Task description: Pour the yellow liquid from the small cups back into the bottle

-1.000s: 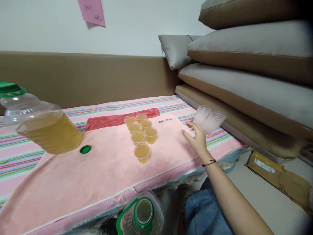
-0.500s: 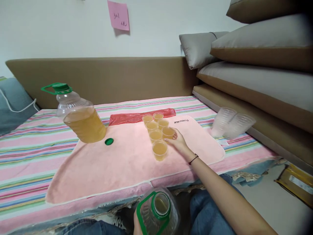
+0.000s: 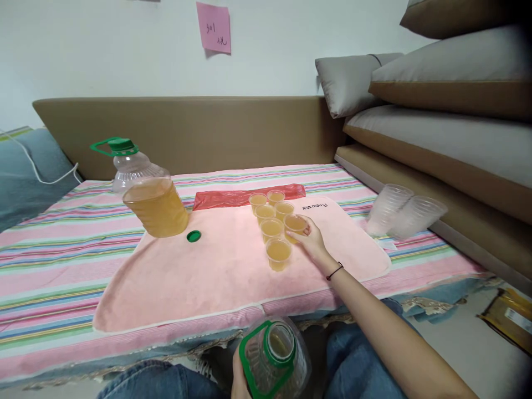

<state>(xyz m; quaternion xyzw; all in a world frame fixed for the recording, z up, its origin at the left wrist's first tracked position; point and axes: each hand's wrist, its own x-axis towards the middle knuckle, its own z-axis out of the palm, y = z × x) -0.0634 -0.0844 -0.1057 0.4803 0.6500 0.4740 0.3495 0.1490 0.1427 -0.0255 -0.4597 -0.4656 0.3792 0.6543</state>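
On the pink towel [image 3: 216, 271] — six filled cups [image 3: 274, 221], right hand [image 3: 312, 242] fingers pinching one.

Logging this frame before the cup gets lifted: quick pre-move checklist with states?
1. Right hand closed around the filled cup: ok, fingers wrap its side.
2. Cup upright, liquid level: ok.
3. Neighbouring filled cups clear of it: not ok, they stand packed close.
4. Left hand steadying the open bottle near the lap: ok, though the grip is mostly out of view.
5. Large bottle upright on the pink towel: ok.
6. Green cap out of the way: ok.
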